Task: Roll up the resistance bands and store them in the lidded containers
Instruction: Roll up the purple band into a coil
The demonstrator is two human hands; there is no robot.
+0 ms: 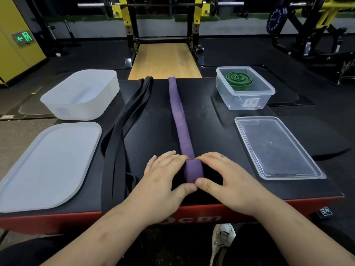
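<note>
Fingers of both hands pinch the near end of the purple band (181, 120), starting its roll.

Left hand (165, 177) and right hand (226, 177) curl shut around the folded end, thumbs meeting beneath, likely to keep the first turn tight; the rest lies straight away from them. Left of the fingers wait the black band (123, 121), frosted lid (48, 166) and frosted tub (82, 95); right, the clear lid (276, 148) and clear container (245, 87) holding the coiled green band (239, 78).
</note>
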